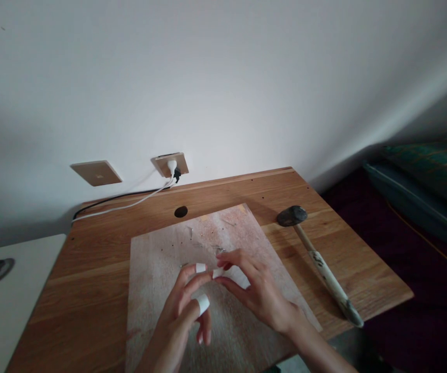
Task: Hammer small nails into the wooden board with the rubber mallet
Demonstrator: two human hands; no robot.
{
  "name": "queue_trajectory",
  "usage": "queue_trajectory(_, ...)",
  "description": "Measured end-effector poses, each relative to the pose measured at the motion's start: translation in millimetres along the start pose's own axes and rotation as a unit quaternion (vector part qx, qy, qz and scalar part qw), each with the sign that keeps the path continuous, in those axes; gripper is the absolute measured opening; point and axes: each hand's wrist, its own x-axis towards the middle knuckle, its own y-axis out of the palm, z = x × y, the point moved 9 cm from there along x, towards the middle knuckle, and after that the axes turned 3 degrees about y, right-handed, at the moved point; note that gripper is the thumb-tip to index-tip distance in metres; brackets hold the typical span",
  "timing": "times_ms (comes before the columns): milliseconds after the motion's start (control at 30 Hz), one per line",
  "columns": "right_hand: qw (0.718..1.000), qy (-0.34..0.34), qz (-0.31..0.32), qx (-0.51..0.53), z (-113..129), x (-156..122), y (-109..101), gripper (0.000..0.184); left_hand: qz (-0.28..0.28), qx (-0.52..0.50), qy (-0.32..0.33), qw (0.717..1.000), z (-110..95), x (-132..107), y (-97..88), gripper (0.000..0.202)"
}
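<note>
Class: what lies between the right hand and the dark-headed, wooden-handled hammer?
Head view: only bare pale plywood board and brown wooden desk separate right hand from hammer.

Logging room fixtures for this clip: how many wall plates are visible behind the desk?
2. A plain plate on the left, and a socket plate right of it, holding a white plug. The desk could hide lower ones.

Short white tape strip (218, 272) was pinched at right hand (256, 292) fingertips, just over pale board (157, 248), beside left hand (182, 316); matching white wraps (203, 303) ringed two left fingertips.
</note>
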Motion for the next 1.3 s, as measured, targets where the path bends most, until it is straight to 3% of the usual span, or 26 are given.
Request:
queue_trajectory(167,0.978,0.133,0.036,0.158,-26.1,0.2,8.5,0.056,-0.01,-0.014,0.0,1.0,-1.1,2.9,-1.2,0.05)
queue_trajectory(367,0.96,0.177,0.043,0.211,-24.2,0.4,12.8,0.025,-0.013,0.007,-0.001,1.0,1.9,6.3,0.7,0.054)
queue_trajectory(533,0.903,0.214,0.054,0.369,-25.9,-4.7,24.2,0.019,-0.036,0.017,0.0,0.999,7.2,14.0,-3.7,0.057)
queue_trajectory(667,0.845,0.273,0.024,0.459,-35.8,-10.8,40.2,0.029,-0.028,-0.01,-0.016,0.999,9.1,19.1,1.3,0.06)
queue_trajectory(767,0.842,0.276,0.011,0.464,-37.5,-11.6,44.6,0.039,-0.051,-0.025,-0.017,0.998,5.5,19.9,0.7,0.06)
queue_trajectory(833,0.862,0.257,0.002,0.437,-35.3,-10.1,40.6,0.038,-0.072,-0.039,-0.014,0.997,2.2,19.1,-1.2,0.058)
queue_trajectory(933,0.911,0.215,-0.04,0.349,-29.7,-8.0,27.1,0.023,-0.098,-0.063,0.001,0.993,-2.4,18.2,-4.0,0.057)
queue_trajectory(1067,0.964,0.168,-0.119,0.171,-18.6,-12.6,14.9,0.01,-0.149,-0.027,0.022,0.988,0.4,19.2,-11.8,0.053)
queue_trajectory(1200,0.984,0.047,-0.151,-0.077,11.4,-22.5,23.1,0.032,-0.202,0.017,0.029,0.979,11.3,16.1,-21.3,0.053)
queue_trajectory(1300,0.978,-0.003,-0.131,-0.164,21.7,-28.6,38.4,0.059,-0.203,0.024,0.03,0.978,18.3,10.4,-20.8,0.052)
